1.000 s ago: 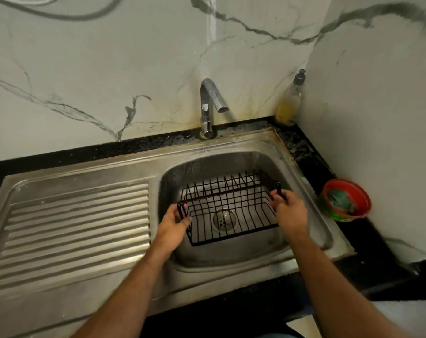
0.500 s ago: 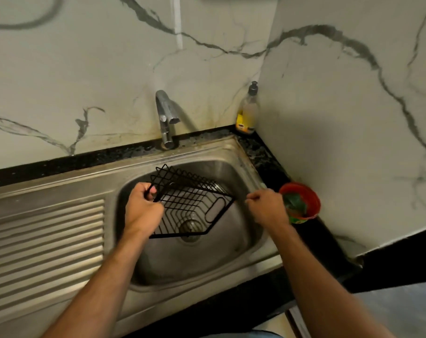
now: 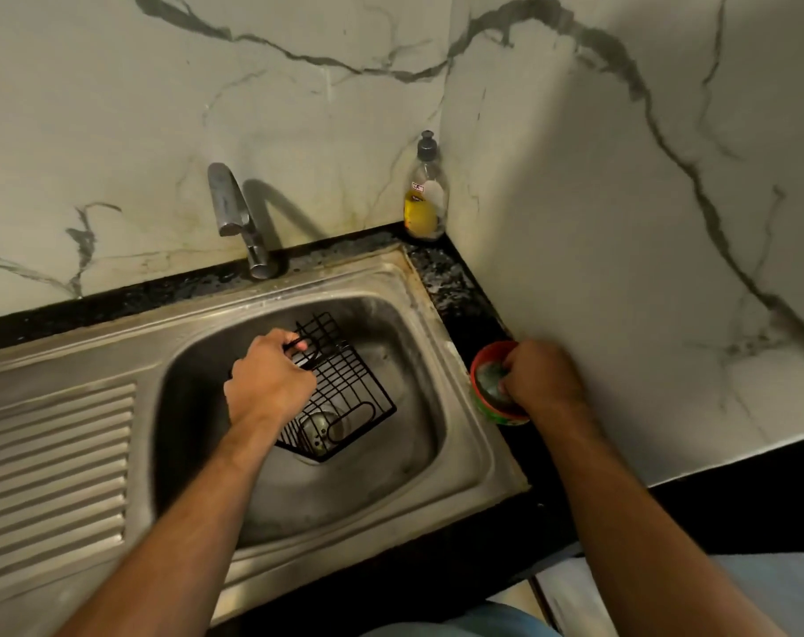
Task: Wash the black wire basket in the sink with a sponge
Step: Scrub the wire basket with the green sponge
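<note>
basket tipped in the sink, other hand at the sponge tub

the left hand (image 3: 267,387) grips the rim of the black wire basket (image 3: 345,393), fingers curled round the top wire, and holds it tilted on edge inside the steel sink (image 3: 441,360), its lower corner down over the drain (image 3: 319,429). the right hand (image 3: 540,379) reaches into a small red tub (image 3: 480,393) standing on the dark surface (image 3: 450,278) just right of the sink; its fingers are curled down onto the green sponge (image 3: 487,377) inside, though i cannot tell whether they have actually closed on it. behind the basin a chrome tap (image 3: 232,209) stands with its spout over the back edge. a clear bottle of yellow dish soap (image 3: 425,195) sits in the corner where the marble walls (image 3: 620,223) meet. the ribbed drainboard (image 3: 50,462) runs off to the left.
</note>
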The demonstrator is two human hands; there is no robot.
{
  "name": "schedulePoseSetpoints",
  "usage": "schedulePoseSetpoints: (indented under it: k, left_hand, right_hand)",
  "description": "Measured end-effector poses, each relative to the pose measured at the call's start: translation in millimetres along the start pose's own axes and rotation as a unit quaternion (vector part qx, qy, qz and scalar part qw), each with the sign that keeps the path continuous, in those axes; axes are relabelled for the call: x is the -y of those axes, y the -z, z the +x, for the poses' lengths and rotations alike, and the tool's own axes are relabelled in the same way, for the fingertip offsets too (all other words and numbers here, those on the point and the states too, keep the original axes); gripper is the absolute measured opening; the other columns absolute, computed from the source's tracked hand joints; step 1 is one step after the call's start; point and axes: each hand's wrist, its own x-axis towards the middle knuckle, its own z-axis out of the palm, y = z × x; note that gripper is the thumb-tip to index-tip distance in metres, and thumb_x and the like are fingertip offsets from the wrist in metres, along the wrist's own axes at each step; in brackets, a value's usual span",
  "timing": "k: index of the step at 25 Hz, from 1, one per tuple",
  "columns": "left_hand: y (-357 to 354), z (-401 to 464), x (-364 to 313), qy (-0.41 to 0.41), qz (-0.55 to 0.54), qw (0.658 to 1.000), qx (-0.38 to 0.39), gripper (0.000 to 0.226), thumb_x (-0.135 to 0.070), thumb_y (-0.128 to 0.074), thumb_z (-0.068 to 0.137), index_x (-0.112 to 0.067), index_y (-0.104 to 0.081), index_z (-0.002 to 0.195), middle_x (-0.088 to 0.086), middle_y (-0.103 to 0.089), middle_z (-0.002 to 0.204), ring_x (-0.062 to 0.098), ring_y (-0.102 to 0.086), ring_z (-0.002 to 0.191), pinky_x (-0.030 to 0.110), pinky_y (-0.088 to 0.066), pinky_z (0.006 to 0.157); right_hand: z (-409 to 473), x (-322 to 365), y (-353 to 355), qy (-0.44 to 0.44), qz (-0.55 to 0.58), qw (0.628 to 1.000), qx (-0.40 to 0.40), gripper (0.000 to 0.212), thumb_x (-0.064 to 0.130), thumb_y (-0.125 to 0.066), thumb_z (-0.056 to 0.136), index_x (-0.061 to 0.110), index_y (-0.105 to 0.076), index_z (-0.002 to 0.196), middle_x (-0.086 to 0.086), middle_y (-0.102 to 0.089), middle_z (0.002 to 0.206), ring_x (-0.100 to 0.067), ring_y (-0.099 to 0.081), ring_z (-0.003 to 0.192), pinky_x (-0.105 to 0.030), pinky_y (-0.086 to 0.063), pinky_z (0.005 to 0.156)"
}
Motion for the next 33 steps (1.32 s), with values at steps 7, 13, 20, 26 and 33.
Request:
schedulePoseSetpoints:
  k: [7,13,20,26,33]
  left_hand:
    - [-10,-7,-3,-0.008,0.032,0.999,0.009,0.048,-0.010,-0.068,0.074,-0.042,-0.057,0.108,-0.009,-0.059,0.116,0.024,-0.061,0.105,0.052,-0.051,0.098]
    - [-19,-14,-1,-0.004,0.046,0.999,0.024,0.052,-0.009,-0.069,0.075,-0.038,-0.061,0.118,-0.010,-0.058,0.114,0.019,-0.061,0.106,0.049,-0.052,0.099]
    - [-23,-20,13,0.002,0.047,0.998,0.044,0.055,-0.008,-0.071,0.072,-0.041,-0.061,0.114,-0.011,-0.060,0.113,0.019,-0.061,0.108,0.051,-0.052,0.099]
    - [-17,-15,25,-0.003,0.047,0.998,0.040,0.055,-0.008,-0.071,0.074,-0.039,-0.063,0.119,-0.012,-0.063,0.117,0.017,-0.062,0.111,0.048,-0.052,0.100]
    - [-11,-14,40,-0.074,0.089,0.988,0.101,0.070,-0.015,-0.079,0.078,-0.040,-0.052,0.138,-0.005,-0.039,0.146,0.024,-0.041,0.136,0.047,-0.038,0.115]
  right_hand:
    - [-8,13,4,0.030,0.001,0.999,-0.042,0.022,0.022,-0.060,0.091,0.013,-0.073,0.106,-0.011,-0.073,0.106,-0.032,-0.069,0.098,-0.036,-0.054,0.080]
    - [-11,18,-6,0.096,0.037,0.995,-0.008,0.022,0.018,-0.059,0.088,0.024,-0.078,0.098,-0.004,-0.074,0.100,-0.028,-0.068,0.091,-0.033,-0.054,0.080]
    - [-8,24,-9,0.081,0.050,0.995,-0.010,0.023,0.016,-0.056,0.094,0.018,-0.076,0.106,-0.008,-0.072,0.110,-0.029,-0.066,0.101,-0.035,-0.052,0.088]
    - [-4,7,6,0.059,0.060,0.996,-0.038,0.022,0.026,-0.064,0.092,0.022,-0.074,0.112,-0.008,-0.073,0.111,-0.031,-0.068,0.100,-0.033,-0.053,0.084]
    - [0,2,13,0.001,0.146,0.989,-0.004,0.030,0.012,-0.072,0.081,0.017,-0.077,0.111,-0.012,-0.075,0.109,-0.033,-0.070,0.098,-0.035,-0.055,0.084]
